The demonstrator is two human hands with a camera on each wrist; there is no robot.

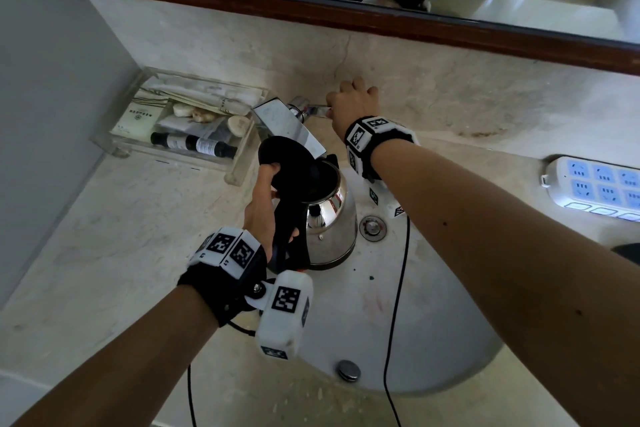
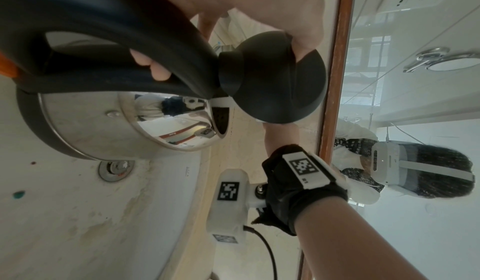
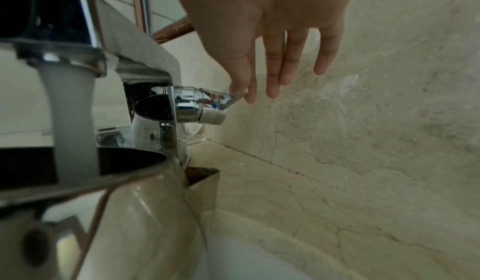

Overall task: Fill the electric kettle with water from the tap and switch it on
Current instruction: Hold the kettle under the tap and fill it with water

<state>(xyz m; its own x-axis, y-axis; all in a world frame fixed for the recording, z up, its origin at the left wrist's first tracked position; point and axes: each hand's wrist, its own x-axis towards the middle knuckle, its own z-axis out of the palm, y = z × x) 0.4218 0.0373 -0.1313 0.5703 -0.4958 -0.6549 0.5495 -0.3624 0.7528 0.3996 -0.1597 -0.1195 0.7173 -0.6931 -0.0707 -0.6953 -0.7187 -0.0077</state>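
A steel electric kettle (image 1: 330,218) hangs over the sink basin (image 1: 433,322), its mouth under the chrome tap spout (image 1: 287,121). My left hand (image 1: 265,204) grips its black handle (image 2: 116,44), and the thumb holds the hinged black lid (image 1: 287,163) tipped open. In the right wrist view a stream of water (image 3: 72,116) runs from the spout into the kettle opening (image 3: 124,159). My right hand (image 3: 244,93) pinches the tap lever (image 3: 231,97) between thumb and forefinger, the other fingers straight. The water level inside is hidden.
A clear tray (image 1: 239,170) of toiletries and a dark bottle stands left of the tap. A white power strip (image 1: 595,187) lies on the counter at the right. The drain (image 1: 372,227) sits beside the kettle base. A wood-framed mirror (image 1: 346,15) runs along the back wall. Black cables cross the basin.
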